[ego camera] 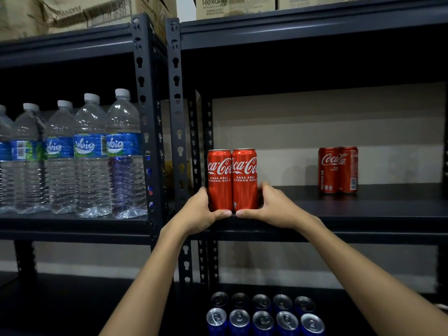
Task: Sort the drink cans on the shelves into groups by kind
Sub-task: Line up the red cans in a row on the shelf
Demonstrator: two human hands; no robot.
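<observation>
Two tall red cola cans are standing upright and touching side by side at the front left corner of the middle shelf (pixel 363 209) of a dark metal rack; the left hand (pixel 197 212) is cupping the left can (pixel 220 179), its grip curled round the can's lower side with the thumb lying across the base; the right hand (pixel 269 207) is cupping the right can (pixel 244 179) in the same way, thumb across the base, fingers wrapping behind; a second pair of red cola cans (pixel 338 169) is standing well apart toward the right end of the same shelf, further back; on the shelf below, blue cans (pixel 263 314) are sitting in two rows near the front edge; water bottles (pixel 89 154) are lining the neighbouring rack's shelf to the left; cardboard boxes (pixel 235 6) are resting on the top shelves.
</observation>
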